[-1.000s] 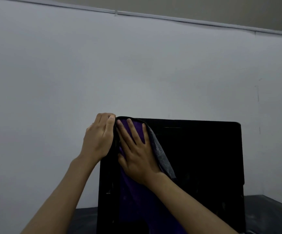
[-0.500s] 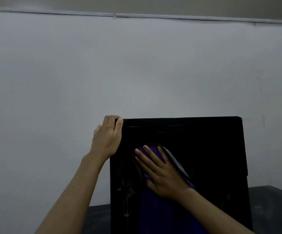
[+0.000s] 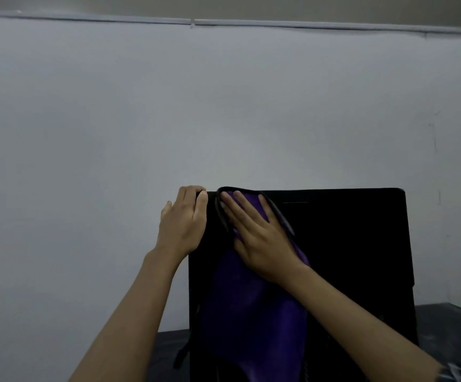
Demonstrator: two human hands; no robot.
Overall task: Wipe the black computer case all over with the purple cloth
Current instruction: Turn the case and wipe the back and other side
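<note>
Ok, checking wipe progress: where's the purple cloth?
Head view: the purple cloth hangs down the black computer case near its left edge, its top pressed under the right hand.

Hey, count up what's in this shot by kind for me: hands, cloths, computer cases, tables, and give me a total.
Hands: 2 (left hand, right hand)
Cloths: 1 (purple cloth)
Computer cases: 1 (black computer case)
Tables: 1 (dark table)
Total: 5

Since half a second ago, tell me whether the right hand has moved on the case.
Yes. The right hand slid up the black computer case, fingertips now at its top edge.
</note>
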